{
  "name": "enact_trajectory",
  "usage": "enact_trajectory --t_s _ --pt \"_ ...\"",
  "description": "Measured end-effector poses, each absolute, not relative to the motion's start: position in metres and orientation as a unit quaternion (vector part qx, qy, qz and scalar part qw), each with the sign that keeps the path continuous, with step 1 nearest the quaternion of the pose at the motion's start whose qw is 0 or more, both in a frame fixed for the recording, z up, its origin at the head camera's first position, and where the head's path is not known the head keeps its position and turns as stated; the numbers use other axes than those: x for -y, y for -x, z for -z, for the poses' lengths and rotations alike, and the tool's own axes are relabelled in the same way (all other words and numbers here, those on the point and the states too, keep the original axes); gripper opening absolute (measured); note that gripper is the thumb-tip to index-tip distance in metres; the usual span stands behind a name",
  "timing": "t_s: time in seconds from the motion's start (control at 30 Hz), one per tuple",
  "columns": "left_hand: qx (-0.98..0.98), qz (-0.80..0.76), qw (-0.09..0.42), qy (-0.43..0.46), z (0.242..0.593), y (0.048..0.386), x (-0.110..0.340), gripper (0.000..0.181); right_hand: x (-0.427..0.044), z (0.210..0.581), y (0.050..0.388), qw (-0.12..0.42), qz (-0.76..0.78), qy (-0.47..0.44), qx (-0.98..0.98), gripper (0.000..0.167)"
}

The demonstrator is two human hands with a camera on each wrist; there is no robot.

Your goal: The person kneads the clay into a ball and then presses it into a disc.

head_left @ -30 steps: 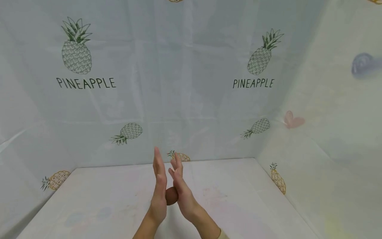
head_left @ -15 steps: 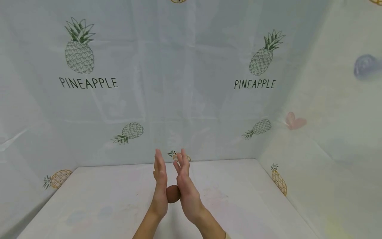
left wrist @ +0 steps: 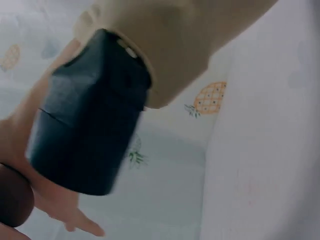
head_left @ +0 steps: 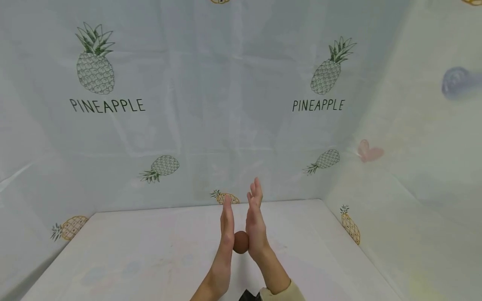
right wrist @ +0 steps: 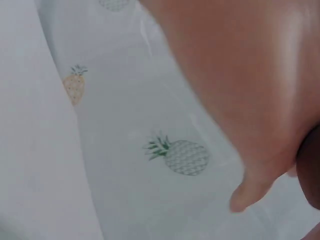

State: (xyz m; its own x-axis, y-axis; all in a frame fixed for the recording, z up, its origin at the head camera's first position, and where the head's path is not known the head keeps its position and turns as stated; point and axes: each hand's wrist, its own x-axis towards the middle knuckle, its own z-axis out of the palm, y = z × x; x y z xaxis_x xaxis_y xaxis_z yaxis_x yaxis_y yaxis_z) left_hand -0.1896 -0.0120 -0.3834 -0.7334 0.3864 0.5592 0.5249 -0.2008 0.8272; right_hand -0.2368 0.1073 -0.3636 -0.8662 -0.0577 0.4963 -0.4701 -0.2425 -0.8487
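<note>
A smooth brown ball [head_left: 241,242] sits between my two palms above the white table, in the lower middle of the head view. My left hand [head_left: 226,234] presses it from the left with straight, upward-pointing fingers. From the other side, the palm of my right hand [head_left: 257,228] touches it, its fingers also straight and reaching higher than the left ones. In the left wrist view, part of the ball [left wrist: 14,197] shows at the left edge beside the right hand [left wrist: 50,192]. The right wrist view catches the ball [right wrist: 311,170] cut off at its right edge.
A white-covered table [head_left: 150,251] lies below the hands. Behind it hangs a pale sheet [head_left: 211,104] printed with pineapples. A black wrist device [left wrist: 90,115] and a beige sleeve [left wrist: 170,45] are on the right arm.
Both hands have moved to the right with the ball between them. The right hand has slid forward along it while the left has slid back, and more of the right sleeve shows.
</note>
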Motion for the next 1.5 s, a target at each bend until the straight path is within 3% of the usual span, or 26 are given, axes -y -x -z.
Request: enact_trajectory --t_s 0.3,0.57,0.7,0.9,1.27,1.5 --pt "0.625 0.697 0.138 0.322 0.376 0.200 0.032 0.058 -0.077 0.381 0.232 -0.003 -0.724 -0.211 0.656 0.065" --pt "0.629 0.706 0.177 0.271 0.378 0.223 0.055 0.062 -0.063 0.375 0.208 -0.064 -0.716 -0.248 0.649 0.058" --pt "0.645 0.699 0.183 0.249 0.385 0.232 0.057 0.061 -0.067 0.364 0.200 -0.061 -0.724 -0.258 0.637 0.057" --pt "0.659 0.685 0.169 0.262 0.394 0.230 0.041 0.061 -0.080 0.355 0.202 -0.005 -0.738 -0.290 0.610 0.060" --pt "0.612 0.709 0.071 0.342 0.385 0.200 0.015 0.057 -0.101 0.360 0.227 0.094 -0.757 -0.258 0.593 0.062" --pt "0.609 0.709 0.103 0.341 0.377 0.198 0.025 0.057 -0.089 0.372 0.230 0.048 -0.732 -0.224 0.642 0.061"
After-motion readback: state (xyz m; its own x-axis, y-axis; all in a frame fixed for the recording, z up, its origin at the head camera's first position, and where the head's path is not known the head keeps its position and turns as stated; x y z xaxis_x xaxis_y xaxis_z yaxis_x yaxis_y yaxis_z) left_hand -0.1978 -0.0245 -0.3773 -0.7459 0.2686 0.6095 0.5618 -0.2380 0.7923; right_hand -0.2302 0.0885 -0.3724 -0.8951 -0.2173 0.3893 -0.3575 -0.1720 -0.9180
